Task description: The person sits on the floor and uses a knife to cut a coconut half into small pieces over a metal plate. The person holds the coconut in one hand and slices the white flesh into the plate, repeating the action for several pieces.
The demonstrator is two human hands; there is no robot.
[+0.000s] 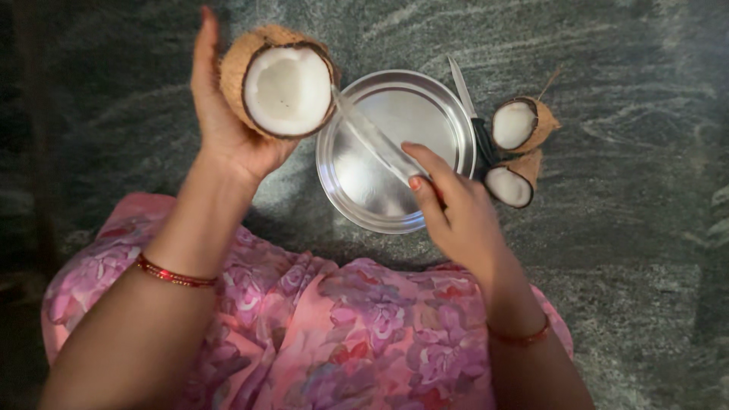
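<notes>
Counts from the head view:
- Hands: 2, left hand (224,121) and right hand (456,212).
- Coconut pieces: 3 total. One large coconut half (282,83), plus two smaller coconut pieces (518,125) (510,184) lying on the floor.
- Knives: 2. One blurred knife (372,137), one black-handled knife (472,121).
- Steel plate (425,99): 1.
- Red bangles: 2, one on the left wrist (173,275), one on the right wrist (520,338).
- Stone floor (630,250): 1 surface.
</notes>
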